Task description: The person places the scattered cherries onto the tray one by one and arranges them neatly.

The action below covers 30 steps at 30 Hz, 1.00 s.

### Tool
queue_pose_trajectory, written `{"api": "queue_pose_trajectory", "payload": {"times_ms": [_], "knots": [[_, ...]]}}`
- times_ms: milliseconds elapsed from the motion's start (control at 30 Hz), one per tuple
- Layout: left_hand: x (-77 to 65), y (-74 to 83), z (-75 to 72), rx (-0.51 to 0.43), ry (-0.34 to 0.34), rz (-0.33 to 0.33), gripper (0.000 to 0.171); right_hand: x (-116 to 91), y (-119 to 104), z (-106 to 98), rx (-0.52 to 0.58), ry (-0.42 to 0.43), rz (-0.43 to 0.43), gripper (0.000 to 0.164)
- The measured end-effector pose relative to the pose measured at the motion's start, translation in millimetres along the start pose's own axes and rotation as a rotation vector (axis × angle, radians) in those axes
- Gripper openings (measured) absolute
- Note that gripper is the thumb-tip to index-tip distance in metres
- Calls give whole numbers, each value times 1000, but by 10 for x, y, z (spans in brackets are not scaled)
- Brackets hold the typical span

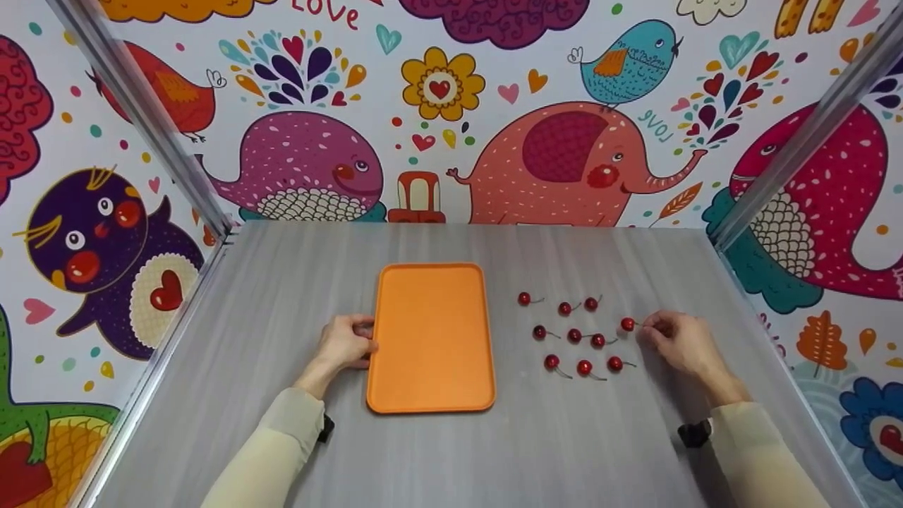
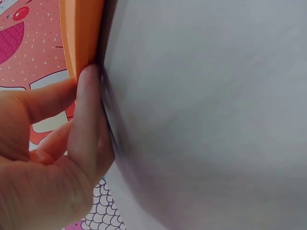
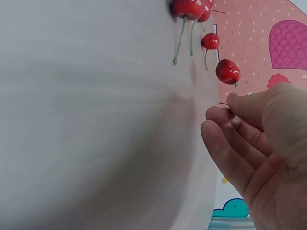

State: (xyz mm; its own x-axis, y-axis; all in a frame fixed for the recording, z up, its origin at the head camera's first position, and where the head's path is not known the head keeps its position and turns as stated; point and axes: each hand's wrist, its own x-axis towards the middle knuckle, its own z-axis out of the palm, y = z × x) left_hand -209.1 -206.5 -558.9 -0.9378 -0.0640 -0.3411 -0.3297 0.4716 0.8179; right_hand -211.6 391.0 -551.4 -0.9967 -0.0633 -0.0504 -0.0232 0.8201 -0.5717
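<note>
An orange rectangular tray (image 1: 432, 339) lies on the grey table, its long sides running away from me. At its left edge my left hand (image 1: 344, 343) holds the rim with thumb and fingers; the left wrist view shows fingertips (image 2: 88, 76) against the tray's side wall (image 2: 82, 33). My right hand (image 1: 681, 342) pinches the thin green stem of a red cherry (image 1: 628, 324) between thumb and index finger. That cherry (image 3: 228, 71) hangs off the fingertips in the right wrist view. Left of this hand, several more red cherries (image 1: 574, 336) lie in loose rows, stems mostly pointing right.
The grey table (image 1: 564, 444) has a patterned wall (image 1: 437, 155) with cartoon animals behind it. Metal posts (image 1: 141, 113) rise at its back corners. A cherry (image 1: 615, 364) lies nearest my right hand on the table, and another cherry (image 1: 524, 298) lies closest to the tray.
</note>
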Motion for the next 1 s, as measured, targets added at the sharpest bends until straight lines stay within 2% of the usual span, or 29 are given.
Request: {"api": "queue_pose_trajectory", "payload": {"times_ms": [200,333,500,700,1000], "knots": [[6,-13,5,2,1,7,59,76,-141,47,8,54,-34,14],[17,-16,5,-5,0,12,61,163,-273,105,30,88,-88,12],[35,-16,-3,-18,3,14,63,254,-442,200,62,63,-121,15],[27,-4,-2,-12,7,19,62,343,-631,334,125,98,-150,11],[21,-5,3,-22,10,19,62,492,-874,504,265,92,-146,12]]}}
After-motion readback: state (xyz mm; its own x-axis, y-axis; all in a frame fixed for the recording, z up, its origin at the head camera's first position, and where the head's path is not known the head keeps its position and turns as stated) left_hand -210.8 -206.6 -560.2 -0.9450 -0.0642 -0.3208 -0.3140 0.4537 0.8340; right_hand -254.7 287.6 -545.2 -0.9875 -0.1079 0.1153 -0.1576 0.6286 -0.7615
